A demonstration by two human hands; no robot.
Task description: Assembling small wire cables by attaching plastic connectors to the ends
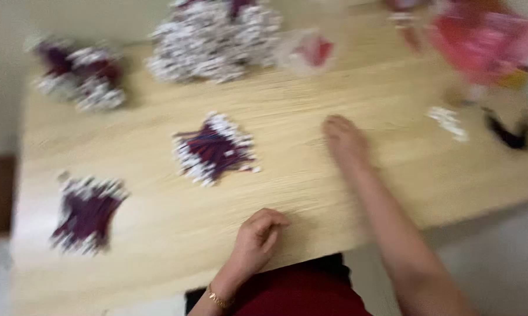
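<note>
Blurred view from a head camera, looking down at a pale wooden table (311,93) where a seated person in a dark red garment works with small bundles of maroon strands tipped in white. The left hand (258,237) rests near the table's front edge, fingers curled loosely inward and holding nothing that can be made out; a thin gold bracelet (219,299) circles its wrist. The right hand (345,139) stretches further out, palm down and empty on bare wood, well apart from the left. The nearest bundle (214,149) lies fanned out just left of the right hand, untouched. Judging by this, the person is between pieces, and picking up that bundle would call for a short reach leftward. A second bundle (87,213) sits at the left edge, and larger heaps (214,38) lie at the back. Blurred pink packaging (486,41) fills the far right corner. Pale floor shows around the table.
</note>
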